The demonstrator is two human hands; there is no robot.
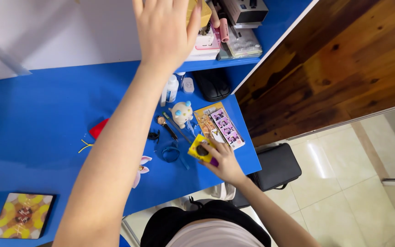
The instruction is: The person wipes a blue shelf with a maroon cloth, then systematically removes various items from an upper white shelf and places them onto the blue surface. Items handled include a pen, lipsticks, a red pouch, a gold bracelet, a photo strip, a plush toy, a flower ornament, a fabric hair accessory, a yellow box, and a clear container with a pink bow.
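I am stretching my left hand [166, 28] up toward the shelf [234, 61], fingers spread and grasping nothing. My right hand [225, 161] is gripping a small yellow packet [200, 149] on the blue desk [37, 123], just beside the photo strips [225, 126] and the white figurine [182, 112].

Yellow packet [201, 149], blue desk [46, 123]
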